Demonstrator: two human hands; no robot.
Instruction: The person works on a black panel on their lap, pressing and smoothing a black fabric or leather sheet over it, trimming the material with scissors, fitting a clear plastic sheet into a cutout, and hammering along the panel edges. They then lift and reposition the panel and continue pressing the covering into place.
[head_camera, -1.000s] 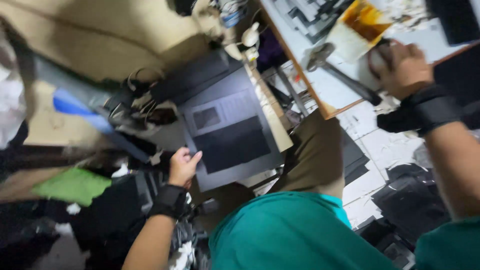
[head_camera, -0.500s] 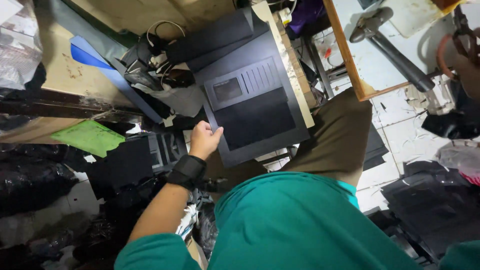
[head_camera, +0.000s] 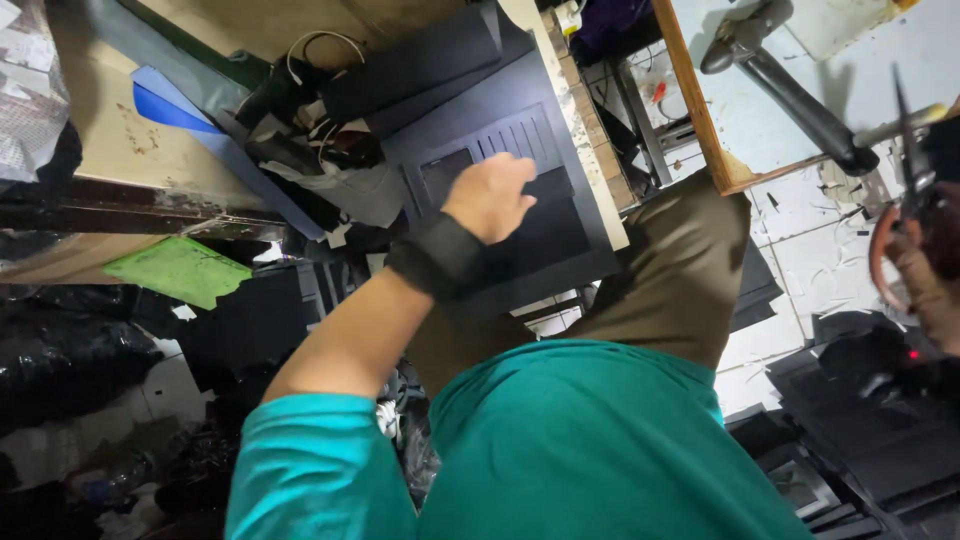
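Note:
My left hand (head_camera: 490, 195), with a black wrist band, lies on a dark grey slotted panel (head_camera: 585, 250) that rests across a bench edge. Its fingers curl down onto the panel's darker middle, and whether they grip anything is hidden. My right hand (head_camera: 930, 275) is at the right edge of the view, mostly cut off. It holds scissors (head_camera: 905, 165) with reddish handles, blades pointing up. My teal shirt and brown trousers fill the lower middle.
A hammer-like tool with a black handle (head_camera: 790, 95) lies on a white table with a wooden rim (head_camera: 690, 95). Tangled cables and black scraps (head_camera: 310, 130) sit left of the panel, beside a blue strip (head_camera: 170, 110) and a green sheet (head_camera: 180, 270). Black pieces litter the tiled floor (head_camera: 880, 430).
My left hand slid from the panel's near edge up onto its middle. My right hand left the table and now holds scissors at the right edge. The camera has drawn closer.

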